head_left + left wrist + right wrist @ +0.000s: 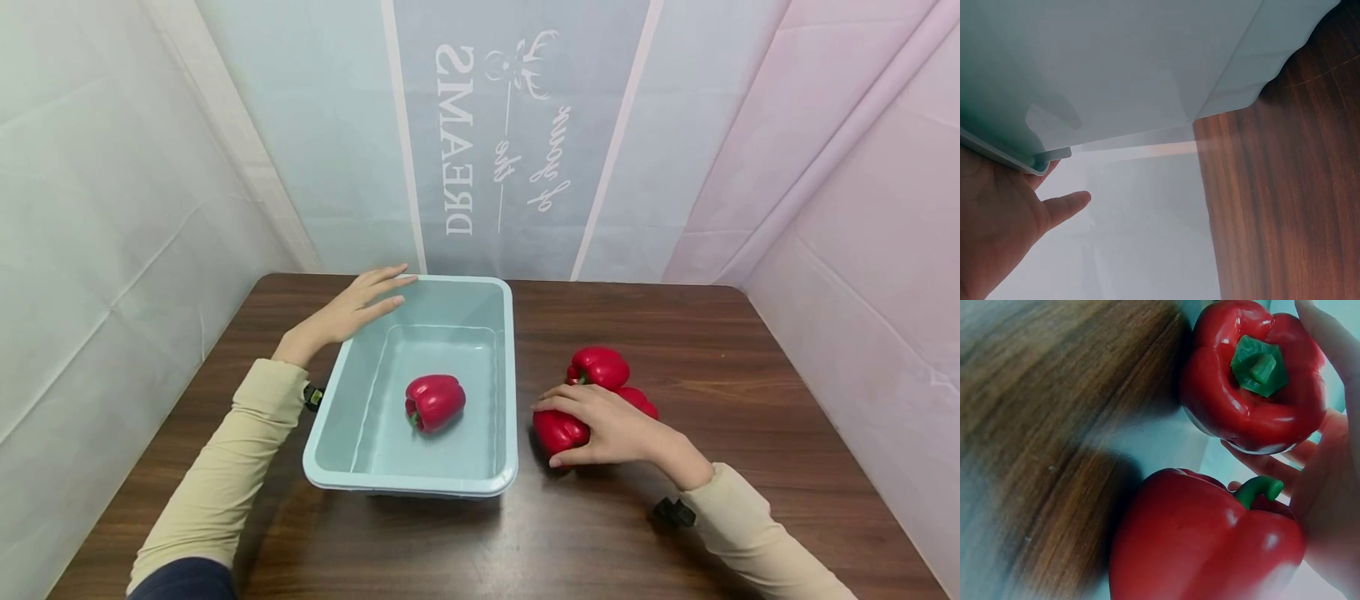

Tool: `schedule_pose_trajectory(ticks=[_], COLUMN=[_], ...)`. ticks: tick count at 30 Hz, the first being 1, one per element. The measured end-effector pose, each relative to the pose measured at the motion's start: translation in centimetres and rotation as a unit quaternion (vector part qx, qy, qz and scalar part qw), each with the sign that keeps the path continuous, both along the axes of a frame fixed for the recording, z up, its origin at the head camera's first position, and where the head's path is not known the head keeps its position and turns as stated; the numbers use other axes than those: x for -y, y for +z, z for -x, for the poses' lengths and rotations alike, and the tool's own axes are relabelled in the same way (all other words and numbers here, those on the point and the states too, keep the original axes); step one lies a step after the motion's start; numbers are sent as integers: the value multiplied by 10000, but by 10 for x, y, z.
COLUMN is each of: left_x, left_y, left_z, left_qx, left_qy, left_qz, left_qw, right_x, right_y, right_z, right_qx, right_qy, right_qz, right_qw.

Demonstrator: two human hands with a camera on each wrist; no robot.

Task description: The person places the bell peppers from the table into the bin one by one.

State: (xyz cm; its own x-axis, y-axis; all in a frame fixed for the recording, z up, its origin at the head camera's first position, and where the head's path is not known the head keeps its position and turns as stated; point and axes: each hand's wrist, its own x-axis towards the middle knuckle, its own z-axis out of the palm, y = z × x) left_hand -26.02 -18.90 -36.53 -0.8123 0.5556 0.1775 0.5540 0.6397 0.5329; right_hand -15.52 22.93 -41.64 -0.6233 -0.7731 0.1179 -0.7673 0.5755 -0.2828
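A light blue plastic basin stands on the table with one red bell pepper lying inside. My left hand rests at its far left rim, fingers spread and fairly straight. In the left wrist view, that rim crosses the palm and the thumb points away from the basin. To the right of the basin, my right hand curls round a red bell pepper, thumb on one side and fingers on the other. Two more red bell peppers, a far one and a partly hidden one, lie close beside that hand.
The dark wood-grain table holds everything. Behind it hangs a pale blue cloth with upside-down lettering, and white cloth walls close in both sides. A small black device sits at each wrist.
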Motion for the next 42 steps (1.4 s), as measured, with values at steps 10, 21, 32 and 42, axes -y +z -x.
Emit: schedule_pose_trajectory(ticks=[10, 21, 32, 42], left_x=[1, 3, 3, 1], left_y=[3, 4, 4, 3], left_z=[3, 8, 8, 4], left_qx=[36, 104, 124, 57], left_qy=[-9, 19, -8, 8], left_qz=[-2, 32, -2, -40], left_qw=[10000, 9999, 9999, 10000], right_x=[1, 3, 4, 2], right_y=[4, 8, 7, 6], right_z=[3, 5, 6, 5], right_qx=[110, 236, 80, 26], right_qy=[-8, -89, -35, -66], right_qz=[21, 60, 75, 126], right_qw=[9999, 9997, 9999, 9999])
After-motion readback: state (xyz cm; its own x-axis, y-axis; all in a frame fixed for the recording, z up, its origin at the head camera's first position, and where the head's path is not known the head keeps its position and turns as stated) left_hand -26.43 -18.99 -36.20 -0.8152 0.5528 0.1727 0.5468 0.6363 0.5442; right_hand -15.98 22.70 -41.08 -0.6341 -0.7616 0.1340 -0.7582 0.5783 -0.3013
